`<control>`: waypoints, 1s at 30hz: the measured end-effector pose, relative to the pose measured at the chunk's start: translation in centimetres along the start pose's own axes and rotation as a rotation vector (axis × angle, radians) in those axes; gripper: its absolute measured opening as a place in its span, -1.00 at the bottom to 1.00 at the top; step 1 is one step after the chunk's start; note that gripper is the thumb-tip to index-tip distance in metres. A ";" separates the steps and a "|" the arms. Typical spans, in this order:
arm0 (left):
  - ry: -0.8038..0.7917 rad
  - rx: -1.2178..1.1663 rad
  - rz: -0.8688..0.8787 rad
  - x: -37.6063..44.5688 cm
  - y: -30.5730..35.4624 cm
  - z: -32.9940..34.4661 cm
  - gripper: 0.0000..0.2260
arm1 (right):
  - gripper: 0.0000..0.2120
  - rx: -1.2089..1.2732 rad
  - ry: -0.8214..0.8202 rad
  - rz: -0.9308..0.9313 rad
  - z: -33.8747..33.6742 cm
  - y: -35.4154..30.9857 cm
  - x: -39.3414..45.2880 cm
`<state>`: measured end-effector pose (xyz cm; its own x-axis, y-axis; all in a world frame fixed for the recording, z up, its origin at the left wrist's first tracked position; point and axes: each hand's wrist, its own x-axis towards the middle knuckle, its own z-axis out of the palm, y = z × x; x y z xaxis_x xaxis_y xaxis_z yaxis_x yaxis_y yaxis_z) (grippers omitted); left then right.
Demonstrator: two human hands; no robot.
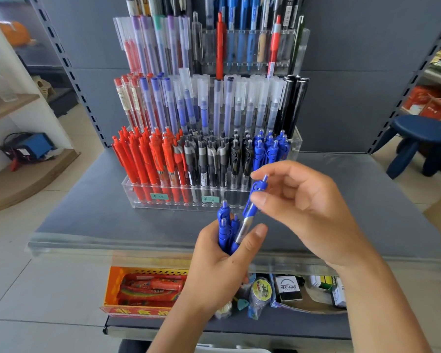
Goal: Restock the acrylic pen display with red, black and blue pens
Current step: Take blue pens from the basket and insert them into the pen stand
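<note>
Red and black rows look full, so we fill blue: our left hand grips spare pens, right fingers pinch one pen near the display.

In the lower centre of the frame bare grey shelf lies open before the acrylic display, whose front row is packed with red pens and black pens, with room only at its right end beyond the blue pens.
</note>
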<state>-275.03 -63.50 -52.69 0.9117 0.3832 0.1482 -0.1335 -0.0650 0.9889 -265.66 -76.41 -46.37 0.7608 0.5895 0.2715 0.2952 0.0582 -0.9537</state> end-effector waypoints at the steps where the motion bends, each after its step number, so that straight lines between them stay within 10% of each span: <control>1: -0.001 -0.013 0.003 0.0 0.0 0.1 -0.54 | -0.66 -0.031 -0.036 0.008 0.1 0.0 0.0; 30: 0.100 -0.060 0.091 0.5 0.4 -0.2 -0.81 | -0.39 0.165 0.146 -0.005 -0.5 -0.8 0.1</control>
<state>-274.74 -63.16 -52.21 0.8516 0.4687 0.2346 -0.2398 -0.0496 0.9695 -265.51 -76.85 -45.56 0.8390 0.4663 0.2803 0.2093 0.1990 -0.9574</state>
